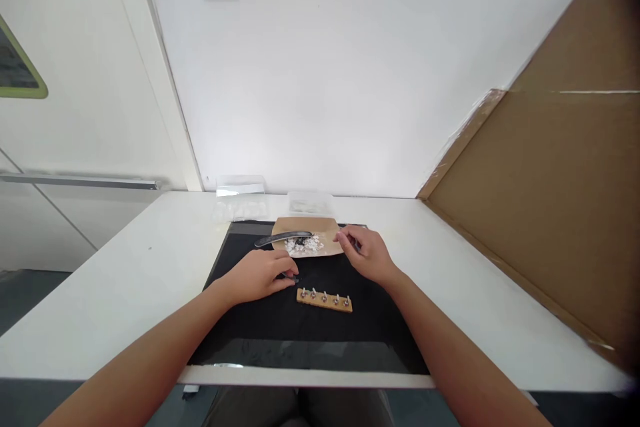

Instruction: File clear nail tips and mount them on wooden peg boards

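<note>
On the black mat (320, 337), my left hand (260, 275) rests left of a small wooden strip (325, 300) with a row of several upright metal pins. Its fingers are pinched round a small dark thing I cannot make out. My right hand (367, 253) is closed at the right edge of a tan tray (327, 227), its fingertips together; a bit of something dark shows by them, too small to name. White pieces (313, 245) and a few dark ones lie in the tray. A dark curved tool (277, 238) lies across the tray's left rim.
Behind the mat, a clear plastic box (241, 200) and a lower clear container (310, 203) stand near the wall. A large cardboard sheet (540, 200) leans along the right side of the white table (125, 293).
</note>
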Tool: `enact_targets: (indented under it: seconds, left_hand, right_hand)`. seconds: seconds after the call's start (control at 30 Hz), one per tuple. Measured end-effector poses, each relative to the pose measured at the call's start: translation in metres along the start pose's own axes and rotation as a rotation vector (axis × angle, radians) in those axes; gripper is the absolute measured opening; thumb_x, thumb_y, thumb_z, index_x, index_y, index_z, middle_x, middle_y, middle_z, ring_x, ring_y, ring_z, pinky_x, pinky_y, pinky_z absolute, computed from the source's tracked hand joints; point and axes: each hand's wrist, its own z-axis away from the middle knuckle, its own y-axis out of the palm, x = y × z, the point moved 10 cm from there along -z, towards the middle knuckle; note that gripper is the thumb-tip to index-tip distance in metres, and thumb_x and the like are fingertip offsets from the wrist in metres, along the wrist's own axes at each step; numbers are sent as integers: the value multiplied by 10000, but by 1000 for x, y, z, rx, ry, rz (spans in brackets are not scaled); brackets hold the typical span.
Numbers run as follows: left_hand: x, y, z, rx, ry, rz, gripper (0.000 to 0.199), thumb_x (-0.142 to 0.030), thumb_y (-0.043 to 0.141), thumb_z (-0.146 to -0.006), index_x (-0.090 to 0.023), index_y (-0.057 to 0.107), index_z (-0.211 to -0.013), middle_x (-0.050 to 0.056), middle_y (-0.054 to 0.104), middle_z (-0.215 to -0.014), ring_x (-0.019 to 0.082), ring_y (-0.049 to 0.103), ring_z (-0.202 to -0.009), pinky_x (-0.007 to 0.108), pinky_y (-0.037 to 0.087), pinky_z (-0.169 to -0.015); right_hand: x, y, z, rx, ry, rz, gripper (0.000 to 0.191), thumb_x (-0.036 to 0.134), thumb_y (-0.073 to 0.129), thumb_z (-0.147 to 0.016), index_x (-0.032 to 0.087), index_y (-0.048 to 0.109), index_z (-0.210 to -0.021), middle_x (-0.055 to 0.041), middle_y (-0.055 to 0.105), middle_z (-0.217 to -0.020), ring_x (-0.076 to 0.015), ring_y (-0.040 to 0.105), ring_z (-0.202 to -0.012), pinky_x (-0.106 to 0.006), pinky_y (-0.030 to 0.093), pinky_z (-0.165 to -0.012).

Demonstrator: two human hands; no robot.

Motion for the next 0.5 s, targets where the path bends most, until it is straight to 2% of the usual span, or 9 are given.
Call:
enact_targets:
  seconds: [0.07,0.13,0.2,0.23,0.3,0.37,0.4,0.43,0.5]
  left_hand:
    - [-3,-6,0,-46,0,39,248,-345,603,-1028,-258,676,-1248,31,727,-1179,177,714,-980,255,516,-827]
    - [-7,-12,0,-86,-8,80,270,-373,572,-1045,-285,688,-1273,31,732,-1144,184,714,-984,264,515,-838]
    - [-6,-13,-2,-64,-78,134,243,-389,542,-1058,-285,730,-1171,12,750,-1066,163,715,-891,248,506,-775]
    - [2,-14,-1,-79,-181,193,238,-422,562,-1046,-268,744,-1041,-11,757,-978,145,711,-821,233,499,-737]
    - [11,-16,3,-119,-311,320,226,-458,628,-1007,-266,727,-940,-48,754,-875,123,715,-793,202,499,-720]
    - [8,-22,3,-196,-260,333,157,-406,647,-1001,-282,735,-962,-42,769,-898,128,731,-806,197,518,-715]
    - [1,-27,3,-245,-165,298,111,-352,659,-991,-288,746,-1016,-17,781,-949,153,743,-843,217,540,-731]
    - [-4,-34,4,-328,-91,284,102,-297,675,-975,-291,750,-1043,-7,781,-922,155,741,-790,223,551,-688]
    - [-7,-41,6,-440,-9,292,205,-215,733,-925,-333,749,-1091,-8,772,-866,159,738,-729,232,580,-634]
  right_hand:
    - [4,1,1,16,-19,7,315,373,483,-1042,219,685,-856,-21,664,-726,-175,596,-646,-291,414,-630]
    - [6,4,2,46,-23,4,295,355,475,-1048,224,674,-874,-24,670,-756,-177,602,-670,-295,422,-639]
    - [9,6,3,83,-28,-20,263,332,480,-1050,227,656,-885,-19,665,-767,-173,606,-684,-298,437,-659]
    - [11,7,4,101,-29,-36,243,318,488,-1048,228,644,-886,-19,667,-781,-173,616,-704,-297,443,-666]
    - [16,11,6,154,-35,-70,200,284,506,-1039,231,624,-887,-19,665,-796,-170,624,-719,-294,451,-663]
    - [23,14,7,199,-44,-103,180,250,515,-1030,235,603,-874,-15,652,-777,-163,612,-685,-287,445,-628]
    - [27,17,8,233,-57,-117,143,238,526,-1020,239,606,-901,-16,658,-785,-164,619,-686,-286,448,-619]
    - [32,19,9,248,-72,-128,122,229,540,-1009,245,605,-908,-11,661,-777,-163,626,-678,-281,446,-602]
    - [42,19,8,252,-124,-147,119,220,576,-986,251,592,-872,1,662,-733,-156,633,-641,-270,441,-567]
